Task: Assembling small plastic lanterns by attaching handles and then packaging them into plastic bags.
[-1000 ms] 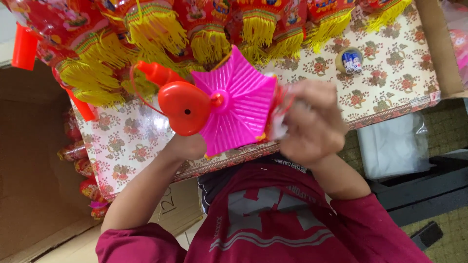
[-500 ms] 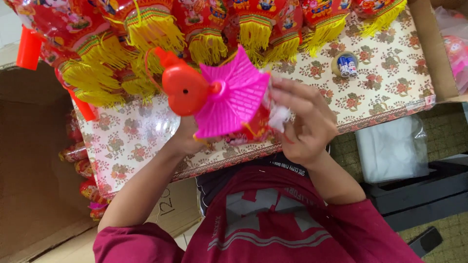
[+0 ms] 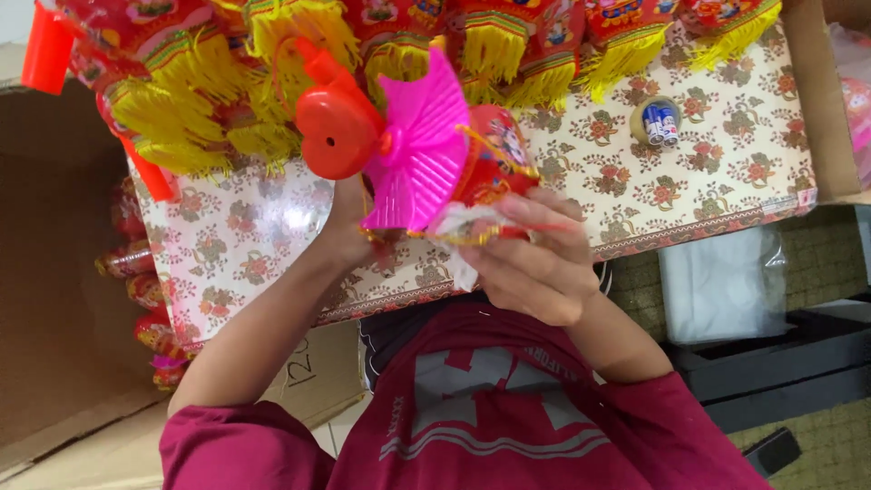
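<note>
Two hands grip one toy lantern (image 3: 426, 145) above the table's near edge.
Left hand (image 3: 349, 227) clasps its underside; right hand (image 3: 535, 263) pinches the crinkly wrapper (image 3: 463, 222); the lantern looks light, thin and crushable, best held by its hard orange base (image 3: 337, 132).

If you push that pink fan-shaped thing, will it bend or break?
The pink pleated fan looks like thin moulded plastic, so probably light and fairly stiff, flexing slightly. Its thin ribbed edges might crack if squeezed. Both the left hand and right hand steady it, suggesting awkward balance.
</note>
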